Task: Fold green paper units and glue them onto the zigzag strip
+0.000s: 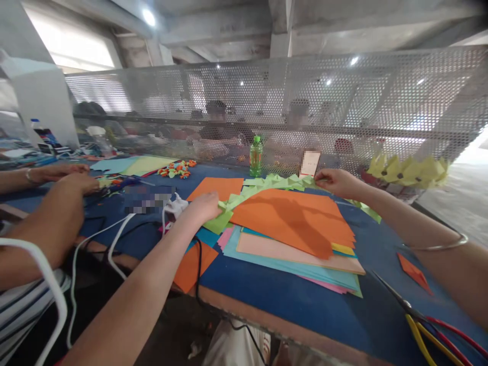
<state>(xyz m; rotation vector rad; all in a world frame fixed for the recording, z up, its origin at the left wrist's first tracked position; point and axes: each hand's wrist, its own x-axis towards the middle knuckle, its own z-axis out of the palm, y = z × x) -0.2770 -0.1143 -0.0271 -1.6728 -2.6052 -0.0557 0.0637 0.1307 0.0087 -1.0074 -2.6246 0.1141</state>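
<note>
A light-green folded paper strip [263,187] with pointed folds stretches in an arc above the paper stack. My left hand [206,206] is closed on its near left end, fingers pinched. At the far right end, my right hand [335,182] pinches the same strip between thumb and fingers. Beneath it lie large orange sheets [290,216] on a fanned stack of pink, light-blue and peach paper [301,254]. A small green sheet [218,222] lies just under my left hand.
Scissors [407,307] and a small orange paper piece [415,273] lie at the right. A yellow paper crown [407,170], a green bottle [255,156] and a mesh partition [244,96] stand behind. Cables [199,264] cross the table edge. At left, a co-worker's hands [72,178] work.
</note>
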